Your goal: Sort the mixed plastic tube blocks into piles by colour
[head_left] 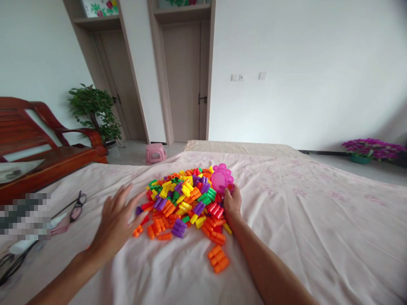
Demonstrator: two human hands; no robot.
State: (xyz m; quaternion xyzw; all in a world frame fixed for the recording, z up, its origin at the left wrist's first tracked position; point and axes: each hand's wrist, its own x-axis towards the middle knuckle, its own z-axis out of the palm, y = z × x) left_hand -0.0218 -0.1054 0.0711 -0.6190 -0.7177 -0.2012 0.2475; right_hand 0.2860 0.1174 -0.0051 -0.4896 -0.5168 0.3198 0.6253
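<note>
A heap of plastic building pieces in orange, yellow, green, purple and red lies on the pale floral cloth. My left hand is at the heap's left side, fingers spread, holding nothing. At the right edge of the heap, my right hand has its thumb and fingers closed at the lower edge of a translucent pink paw-shaped piece. One orange piece lies apart, nearer to me than the heap.
Glasses and dark cables lie on the cloth at left. Beyond it stand a wooden bench, a leafy plant, a pink stool and purple flowers at far right.
</note>
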